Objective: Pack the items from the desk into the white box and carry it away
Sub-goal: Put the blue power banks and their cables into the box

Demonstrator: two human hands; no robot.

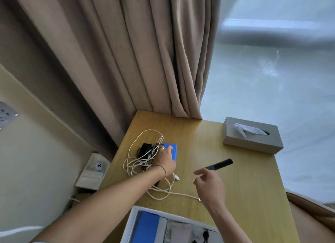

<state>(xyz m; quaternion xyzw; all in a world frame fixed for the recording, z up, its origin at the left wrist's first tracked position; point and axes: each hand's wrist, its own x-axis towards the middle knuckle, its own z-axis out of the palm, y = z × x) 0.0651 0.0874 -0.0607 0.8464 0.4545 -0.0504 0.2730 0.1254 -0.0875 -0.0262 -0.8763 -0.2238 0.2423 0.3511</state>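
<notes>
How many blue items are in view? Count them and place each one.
2. One blue box lies on the desk beside the tangled cables, under the left hand. Another blue item sits inside the white box at the bottom edge. More may be hidden there.

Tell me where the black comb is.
In the head view, the black comb lies on the desk, just beyond the right hand, nearer than the tissue box.

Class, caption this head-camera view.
Left hand on blue rectangular box among tangled white cables; right hand hovers.

No readable text, labels or numbers anywhere.
</notes>
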